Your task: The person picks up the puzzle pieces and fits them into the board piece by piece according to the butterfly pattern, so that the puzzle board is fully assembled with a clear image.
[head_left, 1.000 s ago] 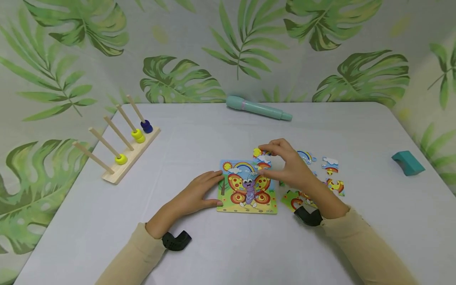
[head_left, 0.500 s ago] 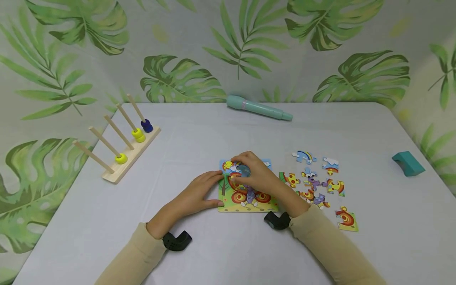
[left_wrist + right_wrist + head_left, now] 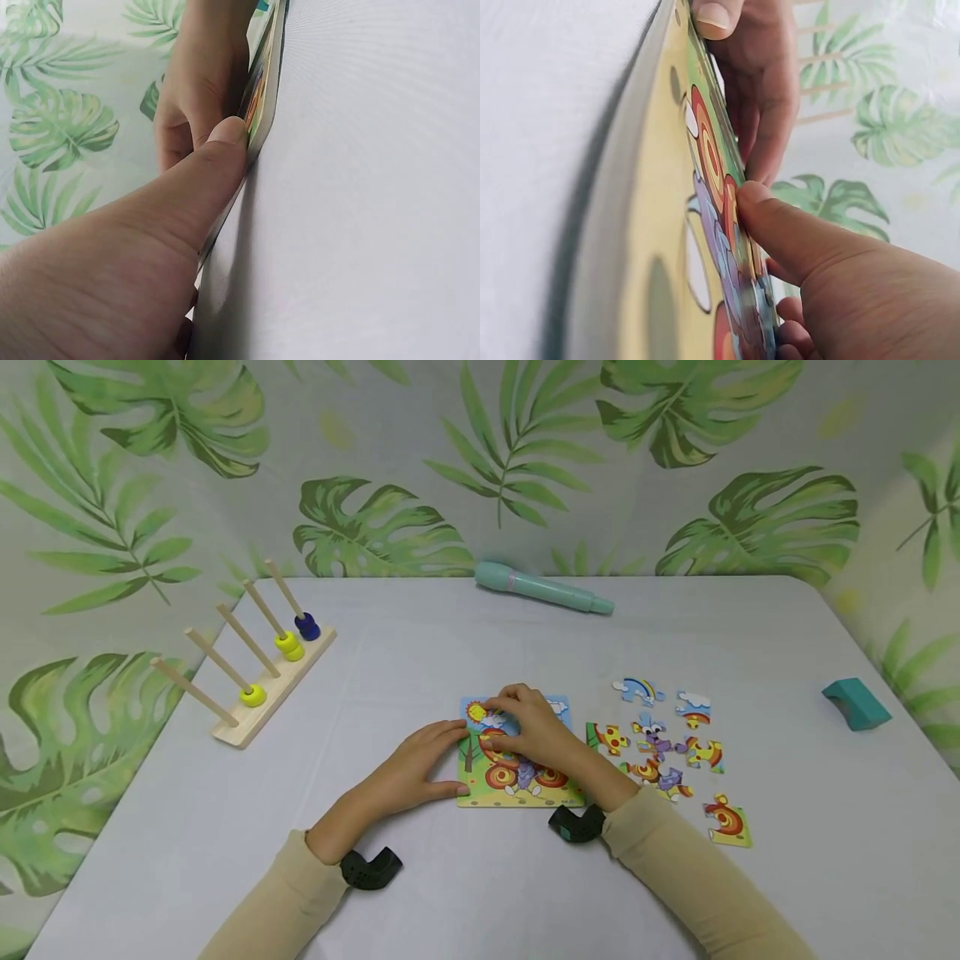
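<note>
A butterfly picture puzzle board lies flat on the table in the head view. My left hand rests along its left side, fingers extended. In the left wrist view the thumb presses the edge of the board. My right hand is over the board's upper left part, pinching a puzzle piece between thumb and fingers against the board. Most of that piece is hidden by the hand. Seen from the right wrist, the right thumb lies close to the printed surface.
Several loose puzzle pieces are spread right of the board. A peg stand with yellow and blue beads stands at left. A green toy microphone lies at the back, a teal arch block at far right.
My right hand carried the puzzle piece from the board's upper right side leftward to its upper left, then lowered slightly onto it. My left hand stayed put.
</note>
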A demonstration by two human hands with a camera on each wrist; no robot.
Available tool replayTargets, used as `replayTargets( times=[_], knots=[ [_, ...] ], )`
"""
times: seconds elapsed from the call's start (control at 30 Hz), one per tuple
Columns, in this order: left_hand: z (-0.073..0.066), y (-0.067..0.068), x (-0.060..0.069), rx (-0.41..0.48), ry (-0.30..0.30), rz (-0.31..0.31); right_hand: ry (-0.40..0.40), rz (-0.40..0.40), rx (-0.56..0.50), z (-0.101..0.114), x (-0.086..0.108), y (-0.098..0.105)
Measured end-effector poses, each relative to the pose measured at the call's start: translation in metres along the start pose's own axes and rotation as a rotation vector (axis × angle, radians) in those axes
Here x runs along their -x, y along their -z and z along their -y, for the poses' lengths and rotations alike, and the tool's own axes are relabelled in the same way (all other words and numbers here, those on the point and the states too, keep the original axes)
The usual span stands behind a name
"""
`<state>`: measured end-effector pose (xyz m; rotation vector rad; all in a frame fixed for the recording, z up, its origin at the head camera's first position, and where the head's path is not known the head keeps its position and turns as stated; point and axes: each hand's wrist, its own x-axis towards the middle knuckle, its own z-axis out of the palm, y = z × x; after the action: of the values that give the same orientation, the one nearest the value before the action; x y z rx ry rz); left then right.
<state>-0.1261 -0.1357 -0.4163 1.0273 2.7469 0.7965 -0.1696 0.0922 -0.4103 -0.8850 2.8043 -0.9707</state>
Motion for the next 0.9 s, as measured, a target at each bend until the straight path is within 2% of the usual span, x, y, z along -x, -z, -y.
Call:
replayTargets(
  times=[0.33,0.5,0.7,0.9],
  knots=[
    [0.002,-0.002,-0.001,0.009,-0.025,-0.021,-0.018,0.004,-0.035,-0.001,0.000,0.001],
    [0.002,-0.001,-0.001,0.018,-0.018,-0.014,-0.007,0.015,-0.038,-0.002,0.001,0.001],
    [0.001,0.005,-0.005,-0.006,-0.007,0.036,-0.010,0.002,-0.006,-0.001,0.000,0.000],
    [-0.001,0.013,-0.014,-0.098,-0.001,0.105,-0.011,-0.002,-0.009,0.000,-0.001,0.000]
  ],
)
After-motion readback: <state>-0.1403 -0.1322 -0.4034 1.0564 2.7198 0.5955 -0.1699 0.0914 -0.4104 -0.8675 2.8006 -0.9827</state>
